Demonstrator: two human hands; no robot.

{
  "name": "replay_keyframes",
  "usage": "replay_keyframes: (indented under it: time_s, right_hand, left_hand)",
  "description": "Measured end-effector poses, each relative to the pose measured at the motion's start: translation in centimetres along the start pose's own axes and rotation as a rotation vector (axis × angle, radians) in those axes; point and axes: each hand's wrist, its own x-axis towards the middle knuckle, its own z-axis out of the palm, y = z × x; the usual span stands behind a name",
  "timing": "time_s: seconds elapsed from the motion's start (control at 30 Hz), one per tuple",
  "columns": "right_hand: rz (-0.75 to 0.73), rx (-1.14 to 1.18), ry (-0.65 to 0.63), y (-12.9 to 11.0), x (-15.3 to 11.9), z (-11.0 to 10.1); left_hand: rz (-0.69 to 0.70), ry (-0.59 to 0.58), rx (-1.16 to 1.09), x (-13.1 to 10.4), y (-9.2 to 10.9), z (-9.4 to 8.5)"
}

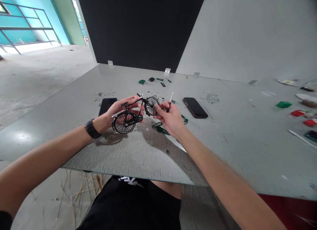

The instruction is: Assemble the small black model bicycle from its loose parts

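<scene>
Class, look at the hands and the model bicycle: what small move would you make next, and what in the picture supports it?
Probably bring the tool tip to the front wheel hub. The left hand holds the model bicycle above the table, and the right hand pinches the thin tool right beside that wheel, so the work seems aimed there.

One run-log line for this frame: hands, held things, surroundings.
left hand: holds model bike | right hand: holds screwdriver at front wheel | table: two phones, green parts
</scene>
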Motion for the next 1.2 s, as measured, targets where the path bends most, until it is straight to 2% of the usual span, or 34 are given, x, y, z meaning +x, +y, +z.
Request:
replay_keyframes:
  time_s: [0.13,0.23,0.47,0.87,1.07,1.2]
  right_hand:
    - [-0.045,-0.031,0.045,0.1,0.0,0.0]
    - [-0.070,-0.033,0.066,0.3,0.1,-0.2]
    - [-0.063,0.003,0.064,0.5,0.4,-0.6]
    - [0.097,0.113,0.033,0.3,0.4,-0.9]
    - [-0.134,-0.067,0.123,0.5,0.5,-0.7]
    - [-0.238,-0.195,0.176,0.5,0.5,-0.8]
  left_hand:
    - [-0.011,0.097,-0.054,0.1,0.1,0.5]
    - [-0.042,0.119,-0.095,0.2,0.1,0.6]
    - [-0.060,0.067,-0.152,0.5,0.2,-0.1]
    - [-0.070,0.038,-0.159,0.5,-0.1,-0.6]
    - [-0.061,0.008,-0.081,0.9,-0.3,-0.7]
    - [-0.008,0.050,0.071,1.3,-0.7,-0.7]
